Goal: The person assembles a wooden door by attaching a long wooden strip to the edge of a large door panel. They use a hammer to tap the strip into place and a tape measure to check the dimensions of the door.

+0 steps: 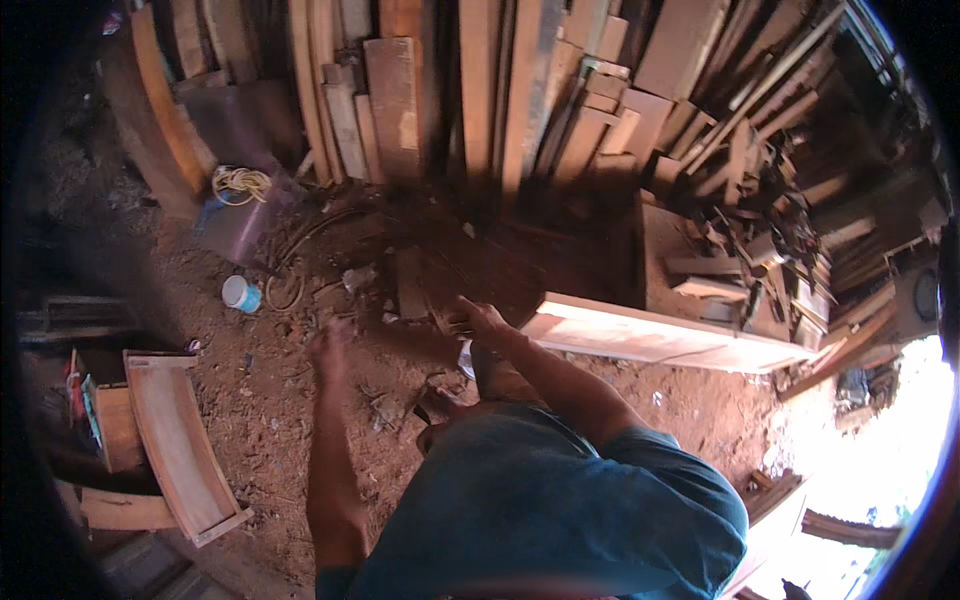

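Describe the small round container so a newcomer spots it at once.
Find the planks standing along the far side, then the coil of yellowish rope at their lower left. Below it, on the dirt left of the left hand, sits the small round container. Its white end and light-blue side set it apart from the brown dirt around it.

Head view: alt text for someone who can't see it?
A person's left hand, blurred, and right hand are held out above a reddish dirt floor. Upright boards line the far side; a white-and-blue container sits to the left, a long pale panel to the right.
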Demonstrator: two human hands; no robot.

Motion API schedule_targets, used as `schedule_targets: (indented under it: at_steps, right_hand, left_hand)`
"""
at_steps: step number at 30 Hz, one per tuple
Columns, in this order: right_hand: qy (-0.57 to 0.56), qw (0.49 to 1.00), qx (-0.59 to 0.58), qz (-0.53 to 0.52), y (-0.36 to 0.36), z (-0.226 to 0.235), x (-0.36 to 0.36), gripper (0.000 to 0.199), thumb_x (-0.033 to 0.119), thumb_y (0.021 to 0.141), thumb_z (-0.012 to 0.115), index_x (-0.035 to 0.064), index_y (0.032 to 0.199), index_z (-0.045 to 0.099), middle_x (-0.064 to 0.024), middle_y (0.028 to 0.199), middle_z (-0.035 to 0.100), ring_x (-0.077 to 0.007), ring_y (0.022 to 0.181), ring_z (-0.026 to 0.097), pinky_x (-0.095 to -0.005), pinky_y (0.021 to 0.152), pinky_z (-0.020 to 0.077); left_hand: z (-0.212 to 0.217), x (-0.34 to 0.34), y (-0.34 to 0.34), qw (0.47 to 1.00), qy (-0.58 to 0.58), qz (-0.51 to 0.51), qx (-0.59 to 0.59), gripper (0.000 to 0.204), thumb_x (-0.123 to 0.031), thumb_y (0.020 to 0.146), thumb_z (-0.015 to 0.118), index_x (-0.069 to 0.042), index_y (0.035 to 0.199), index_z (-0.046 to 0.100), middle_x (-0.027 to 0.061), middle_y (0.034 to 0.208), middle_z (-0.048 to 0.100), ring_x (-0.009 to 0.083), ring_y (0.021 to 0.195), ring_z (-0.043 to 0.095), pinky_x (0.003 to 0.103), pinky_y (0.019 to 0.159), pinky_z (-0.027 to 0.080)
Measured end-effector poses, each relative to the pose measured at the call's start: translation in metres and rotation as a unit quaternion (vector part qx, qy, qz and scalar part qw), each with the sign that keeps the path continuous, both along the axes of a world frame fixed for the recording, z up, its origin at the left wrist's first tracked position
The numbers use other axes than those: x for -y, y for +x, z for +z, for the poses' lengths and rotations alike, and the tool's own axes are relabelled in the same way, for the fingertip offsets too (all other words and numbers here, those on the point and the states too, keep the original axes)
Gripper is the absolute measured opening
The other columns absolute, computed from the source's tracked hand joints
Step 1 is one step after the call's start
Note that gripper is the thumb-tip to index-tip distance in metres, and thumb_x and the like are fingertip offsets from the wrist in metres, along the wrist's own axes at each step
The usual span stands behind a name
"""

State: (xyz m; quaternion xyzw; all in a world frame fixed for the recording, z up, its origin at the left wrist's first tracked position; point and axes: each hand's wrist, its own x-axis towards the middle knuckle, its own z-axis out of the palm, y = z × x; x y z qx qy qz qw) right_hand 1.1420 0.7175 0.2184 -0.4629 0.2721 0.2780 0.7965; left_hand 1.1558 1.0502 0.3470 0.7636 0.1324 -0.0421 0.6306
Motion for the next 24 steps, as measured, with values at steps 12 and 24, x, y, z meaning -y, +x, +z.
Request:
schedule_targets:
  at_steps: [12, 24]
  right_hand:
    - [-0.098, 0.895, 0.43, 0.067, 0.147, 0.185, -0.123, 0.073, 0.051, 0.105, 0.026, 0.0029, 0.157, 0.004, -0.0145, 0.164, 0.006, -0.027, 0.152, 0.005, -0.0394, 0.121, 0.0007]
    - [-0.538, 0.766, 0.35, -0.036, 0.461, 0.023, 0.085, 0.038, 0.03, 0.101, 0.047, -0.005, 0.103, 0.06, -0.024, 0.095, 0.062, -0.042, 0.09, 0.06, -0.0464, 0.084, 0.0466]
  left_hand:
    - [0.032, 0.126, 0.158, 0.936, -0.338, -0.084, 0.045, 0.065, -0.049, 0.106, 0.023, -0.007, 0.155, 0.015, 0.0114, 0.162, 0.015, 0.0267, 0.15, 0.015, 0.039, 0.121, 0.011]
    - [0.008, 0.198, 0.335, 0.83, -0.478, -0.164, -0.237, 0.061, -0.046, 0.103, 0.044, 0.001, 0.141, 0.041, 0.0178, 0.135, 0.053, 0.0297, 0.121, 0.055, 0.048, 0.102, 0.046]
